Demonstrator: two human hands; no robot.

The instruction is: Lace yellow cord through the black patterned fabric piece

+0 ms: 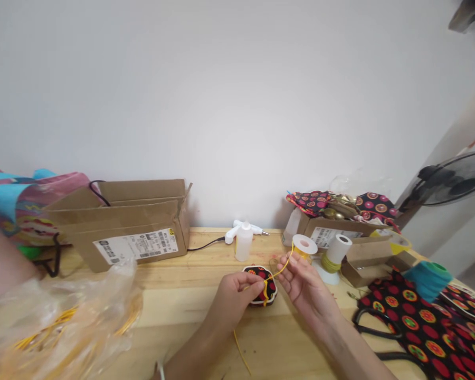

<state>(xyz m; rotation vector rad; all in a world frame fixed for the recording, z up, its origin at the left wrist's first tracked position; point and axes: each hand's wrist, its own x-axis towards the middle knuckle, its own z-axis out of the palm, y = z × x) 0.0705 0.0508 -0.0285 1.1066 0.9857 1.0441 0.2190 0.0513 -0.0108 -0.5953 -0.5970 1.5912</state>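
Note:
My left hand (237, 294) is closed, pinching a yellow cord (280, 269) against a small black patterned fabric piece (261, 285) that it holds over the wooden table (190, 311). My right hand (301, 282) is closed too, pinching the same cord a little higher and to the right. The cord runs on towards a yellow spool (304, 246) just behind my right hand. A loose end of the cord hangs down below my left hand.
An open cardboard box (130, 227) stands at the back left, a white bottle (244, 240) and glue gun (248, 229) at the back middle. Another box with patterned fabric (332, 211) and a white spool (335, 254) sit right. Black patterned cloth (419, 327), scissors (370, 330), a fan (451, 182). Plastic bag of yellow cords (63, 322) front left.

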